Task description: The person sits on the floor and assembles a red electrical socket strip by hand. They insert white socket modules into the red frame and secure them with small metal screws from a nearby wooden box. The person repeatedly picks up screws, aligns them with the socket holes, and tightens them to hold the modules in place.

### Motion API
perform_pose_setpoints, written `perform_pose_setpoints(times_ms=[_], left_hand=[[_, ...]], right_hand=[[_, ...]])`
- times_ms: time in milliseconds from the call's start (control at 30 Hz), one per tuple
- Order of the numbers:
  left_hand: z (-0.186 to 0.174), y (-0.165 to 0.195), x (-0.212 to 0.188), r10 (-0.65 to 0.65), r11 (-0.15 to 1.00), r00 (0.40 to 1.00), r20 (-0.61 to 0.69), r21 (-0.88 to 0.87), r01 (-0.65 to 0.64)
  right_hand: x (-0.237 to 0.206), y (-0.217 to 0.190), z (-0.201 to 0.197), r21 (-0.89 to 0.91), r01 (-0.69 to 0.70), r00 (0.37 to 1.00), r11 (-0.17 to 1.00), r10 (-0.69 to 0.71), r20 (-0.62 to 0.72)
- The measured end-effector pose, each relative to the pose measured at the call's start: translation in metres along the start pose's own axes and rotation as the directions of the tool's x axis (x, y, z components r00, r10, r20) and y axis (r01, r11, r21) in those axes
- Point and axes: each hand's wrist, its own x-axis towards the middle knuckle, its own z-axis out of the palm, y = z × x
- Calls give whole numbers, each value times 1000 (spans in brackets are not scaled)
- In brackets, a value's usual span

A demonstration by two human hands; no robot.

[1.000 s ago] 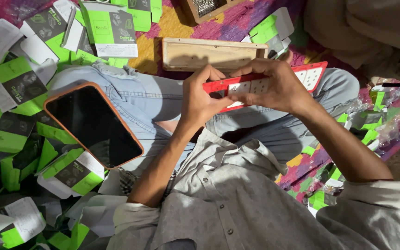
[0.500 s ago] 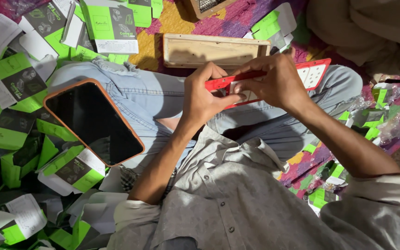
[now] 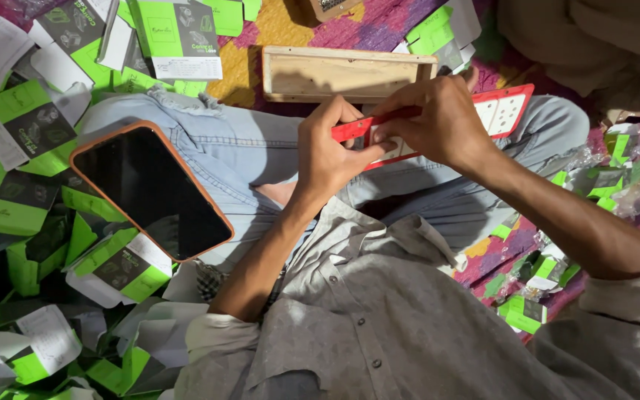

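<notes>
Left hand (image 3: 331,152) pinches the near end of a long red tray (image 3: 505,111) with white cells, thumb and fingers closed on its edge, while the right hand (image 3: 438,122) curls over the middle of the same tray, fingertips pressed down onto it. The tray sits above the person's lap, across the jeans, just in front of a shallow wooden box (image 3: 346,72) on the patterned mat (image 3: 290,22).

Judging from the grip, the tray is thin and held only at one end and the middle, so a hard press could flex it or tip its far end, spilling anything small seated in the cells; whether the cells hold anything I cannot tell. A phone in an orange case (image 3: 150,191) rests slanted on the left thigh, and a shift of the leg could slide it off into the pile.

Packages, largest first: a flat green-and-black carton (image 3: 179,37) lies near the top left with a white label panel; many like cartons (image 3: 20,126) heap at the left; small green scraps and clear wrappers (image 3: 616,185) lie scattered at the right.
</notes>
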Motion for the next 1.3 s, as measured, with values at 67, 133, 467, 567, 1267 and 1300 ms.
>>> perform_pose_setpoints(times_ms=[67,133,467,567,1267,1300], left_hand=[[0,-1,0,8,1000,1000,-7,-4,-8],[1,-3,-1,9,1000,1000,-10,-8,-9],[-1,-7,6,33,998,999,-4,-62,-33],[-3,-5,3,-23,999,1000,7,-36,24],[-11,21,10,345,675,855,388,530,-513],[-10,19,11,341,666,847,407,531,-523]], right_hand=[[2,0,3,-15,49,998,999,-50,-26],[2,0,5,-124,36,998,992,-42,-49],[13,11,-15,13,232,963,973,-232,138],[12,13,-18,44,89,972,995,-96,213],[26,68,-4,-86,240,967,967,-245,-65],[27,69,-5,-77,228,970,971,-233,-69]])
